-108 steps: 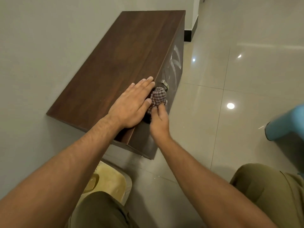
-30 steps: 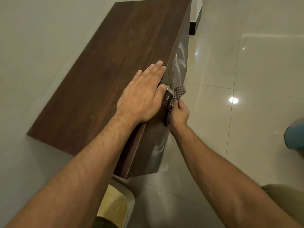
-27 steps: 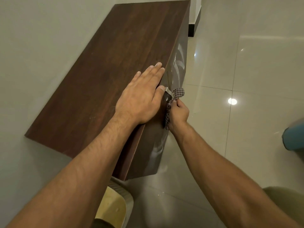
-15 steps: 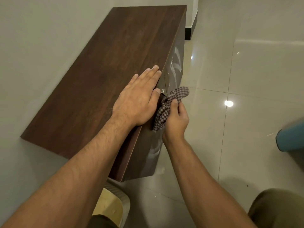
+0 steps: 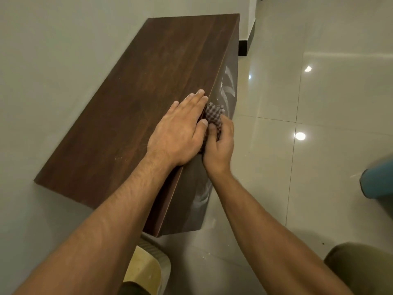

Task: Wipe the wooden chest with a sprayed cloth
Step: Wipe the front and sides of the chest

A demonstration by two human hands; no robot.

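My left hand (image 5: 178, 135) lies flat, fingers straight, on top of the chest (image 5: 148, 81) by its front edge. At its three o'clock my right hand (image 5: 219, 145) grips the cloth (image 5: 212, 114), bunched against the chest's front face.

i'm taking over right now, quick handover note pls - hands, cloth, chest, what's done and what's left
Left hand: open, lying flat on top of the wooden chest near its front edge, apparently bracing it.
Right hand: grips the bunched checked cloth, pressed to the chest's front face just under the top edge.
The chest stands on the tiled floor against the wall.
Done: the cloth is at work on the upper front face. How much is already wiped cannot be told.
Left: probably the rest of the front face and the top. No spray bottle is in view.
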